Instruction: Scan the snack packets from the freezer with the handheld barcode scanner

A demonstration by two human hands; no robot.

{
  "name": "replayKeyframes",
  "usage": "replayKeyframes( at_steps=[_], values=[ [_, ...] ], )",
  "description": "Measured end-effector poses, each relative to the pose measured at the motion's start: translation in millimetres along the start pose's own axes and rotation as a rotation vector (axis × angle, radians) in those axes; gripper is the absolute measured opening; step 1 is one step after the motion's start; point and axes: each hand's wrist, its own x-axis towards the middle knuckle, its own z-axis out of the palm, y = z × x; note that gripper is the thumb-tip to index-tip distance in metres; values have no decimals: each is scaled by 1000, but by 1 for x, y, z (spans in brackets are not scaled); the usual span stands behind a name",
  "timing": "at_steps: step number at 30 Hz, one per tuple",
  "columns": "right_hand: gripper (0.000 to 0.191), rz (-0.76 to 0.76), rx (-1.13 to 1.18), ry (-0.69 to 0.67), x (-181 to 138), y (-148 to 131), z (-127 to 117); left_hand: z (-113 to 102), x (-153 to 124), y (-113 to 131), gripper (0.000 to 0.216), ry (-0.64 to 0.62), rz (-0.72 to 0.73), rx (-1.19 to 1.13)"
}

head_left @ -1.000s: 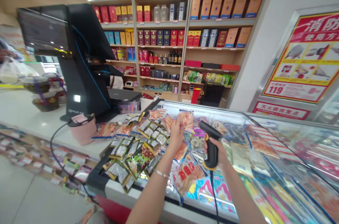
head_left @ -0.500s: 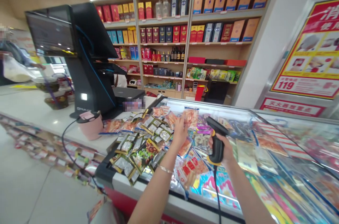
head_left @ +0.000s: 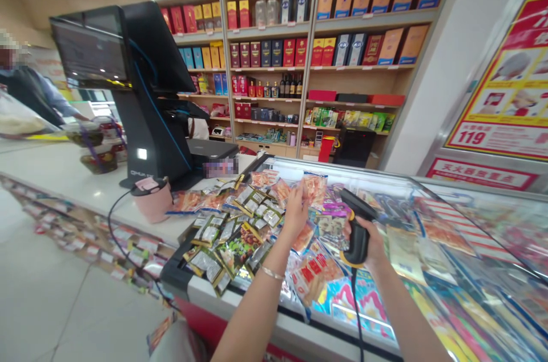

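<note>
My right hand [head_left: 373,243] is wrapped round the grip of a black barcode scanner [head_left: 356,239] with yellow-orange trim. The scanner's head points up and to the left, and its cable [head_left: 356,305] hangs down over the front edge. My left hand [head_left: 296,209] is closed on the left edge of a clear snack packet [head_left: 317,189] with reddish-orange contents, tilted up towards the scanner. Under and around my hands lie many snack packets: silver-and-gold ones [head_left: 209,229] on the left, and a packet with red lettering [head_left: 314,270] nearer me.
The packets lie on a glass-topped freezer [head_left: 368,168] with more bags at right. To the left stand a pink cup [head_left: 150,199] and a black checkout terminal [head_left: 158,122] on a white counter [head_left: 98,196]. Another person [head_left: 38,93] is at far left. Shelves of boxes [head_left: 265,53] line the back.
The view has shifted slightly, so everything sits a little further right. My hands keep the same hold on the packet and the scanner. The person at far left shows more.
</note>
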Motion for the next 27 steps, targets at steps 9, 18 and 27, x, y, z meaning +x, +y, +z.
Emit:
replayKeyframes(
  at_steps=[9, 18, 27],
  values=[
    [28, 7, 4, -1, 2, 3, -4, -1, 1, -3, 61, -14, 59, -42],
    [29, 20, 32, 10, 0, 2, -2, 0, 0, -5, 62, -25, 76, -46],
    [27, 38, 46, 3, -2, -1, 0, -5, 0, 1, 62, -31, 34, -50]
  ],
)
